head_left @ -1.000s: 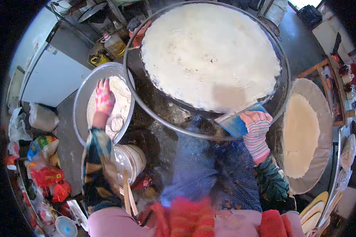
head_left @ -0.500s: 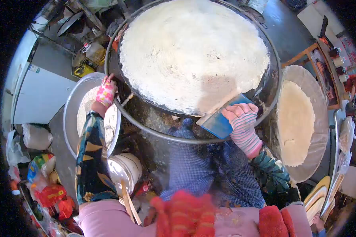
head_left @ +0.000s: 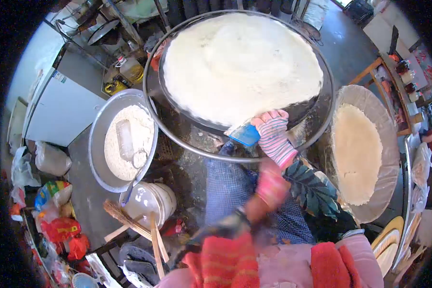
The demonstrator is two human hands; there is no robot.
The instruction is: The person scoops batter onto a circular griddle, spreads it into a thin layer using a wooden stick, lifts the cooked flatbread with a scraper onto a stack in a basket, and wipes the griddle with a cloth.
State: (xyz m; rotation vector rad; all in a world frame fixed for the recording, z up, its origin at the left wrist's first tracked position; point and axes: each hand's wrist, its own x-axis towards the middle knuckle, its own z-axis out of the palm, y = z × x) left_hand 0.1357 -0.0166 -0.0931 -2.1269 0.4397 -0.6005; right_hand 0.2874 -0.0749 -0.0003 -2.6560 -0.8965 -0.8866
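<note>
A wide round griddle carries a thin pale sheet of batter. At its near edge my right hand, in a striped glove, is closed on a blue scraper, whose blade meets the edge of the batter. My left hand, in a pink glove, lies just below my right wrist; motion blurs its fingers, so I cannot make out their pose. A metal ring runs round the griddle, below which my legs in blue checked trousers show.
Left of the griddle stands a metal basin of flour with a ladle in it. Below it are a white bucket and a brush. Thin flat pancakes lie on a round cloth-covered tray at the right.
My left hand has left the ring by the basin and swung across to my right forearm. The scraper has moved slightly left and up along the griddle's near edge. The camera view has shifted.
</note>
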